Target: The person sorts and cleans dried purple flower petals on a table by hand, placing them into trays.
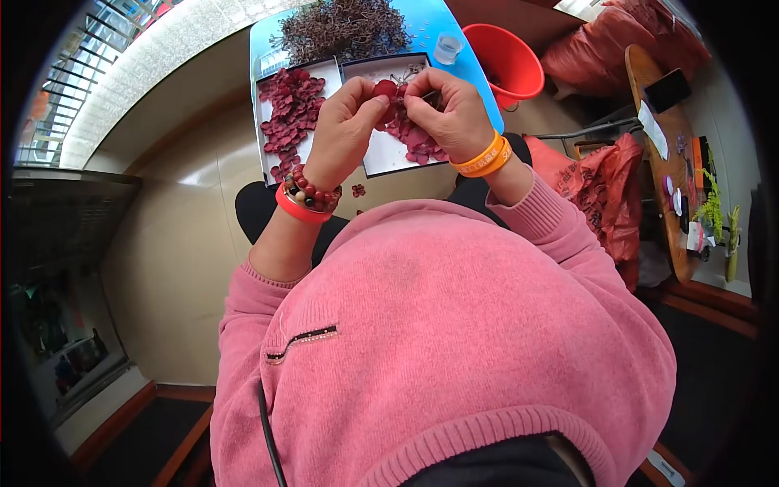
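Two bare hands met over the right-hand tray (377,162), a dark-red petal piece (385,88) up between them. L. hand (345,130) had it pinched, thumb vs. forefinger; r. hand (450,114) came in at its r. edge, fingertips close together, tho' what they gripped, if anything, couldn't tell. Why up there? Prob. to keep it in clear view, w/ both thumbs on the near side. Which way did it point? Its visible part bulged up and to the l.; roughly round, so no clear long axis, and the rest was hidden by fingers. Loose petals (288,114) filled the left-hand tray (326,77), seemingly for quick reach. Dark stems (345,31) lay heaped at the table's (264,40) far end, likely out of the elbows' way, w/ a clear cup (447,49) nearby.
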`<state>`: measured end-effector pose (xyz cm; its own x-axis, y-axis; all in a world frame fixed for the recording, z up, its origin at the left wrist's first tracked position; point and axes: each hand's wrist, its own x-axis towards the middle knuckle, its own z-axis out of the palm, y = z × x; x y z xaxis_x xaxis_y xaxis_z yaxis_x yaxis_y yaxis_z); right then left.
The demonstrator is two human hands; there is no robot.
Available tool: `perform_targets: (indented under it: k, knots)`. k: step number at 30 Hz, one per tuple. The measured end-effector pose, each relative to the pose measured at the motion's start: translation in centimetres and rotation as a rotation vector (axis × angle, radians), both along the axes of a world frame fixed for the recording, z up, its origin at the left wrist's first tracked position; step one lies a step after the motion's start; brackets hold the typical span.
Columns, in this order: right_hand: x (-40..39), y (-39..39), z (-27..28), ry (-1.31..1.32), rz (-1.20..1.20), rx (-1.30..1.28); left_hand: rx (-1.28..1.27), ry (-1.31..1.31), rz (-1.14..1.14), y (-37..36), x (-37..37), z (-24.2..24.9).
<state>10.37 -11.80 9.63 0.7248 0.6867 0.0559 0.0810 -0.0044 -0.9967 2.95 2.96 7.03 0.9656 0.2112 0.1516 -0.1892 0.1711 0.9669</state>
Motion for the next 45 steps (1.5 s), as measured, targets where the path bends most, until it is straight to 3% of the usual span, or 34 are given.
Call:
perform_targets:
  k: [14, 20, 21, 27, 32, 36, 39, 45]
  knots:
    - [-0.5, 0.7, 0.0, -0.11, -0.034, 0.005, -0.056, 0.025, 0.029, 0.3, 0.4, -0.3]
    - [0.2, 1.2, -1.9, -0.688, -0.079, 0.133, -0.078, -0.009, 0.032, 0.1, 0.2, -0.3]
    - [0.1, 1.1, -1.9, -0.685, -0.073, 0.108, -0.079, -0.019, 0.028, 0.1, 0.2, -0.4]
    - [-0.3, 1.2, -1.9, -0.741, -0.138, 0.149, 0.788, -0.427, 0.396, -0.6, -0.1, -1.0]
    - [-1.0, 0.7, -1.9, -0.804, -0.196, 0.18, 0.837, -0.645, 0.529, -1.5, -0.5, -1.2]
    - [-2.0, 0.6, -1.4, -0.657, -0.22, 0.233, 0.885, -0.771, 0.531, -1.5, -0.7, -0.8]
    - [-2.2, 0.9, -1.8, -0.343, -0.153, 0.455, 0.932, -0.824, 0.561, -1.5, -0.4, -0.8]
    - [-2.2, 0.4, -1.3, 0.161, -0.103, 0.382, 0.896, -0.75, 0.629, -2.2, 0.0, -1.7]
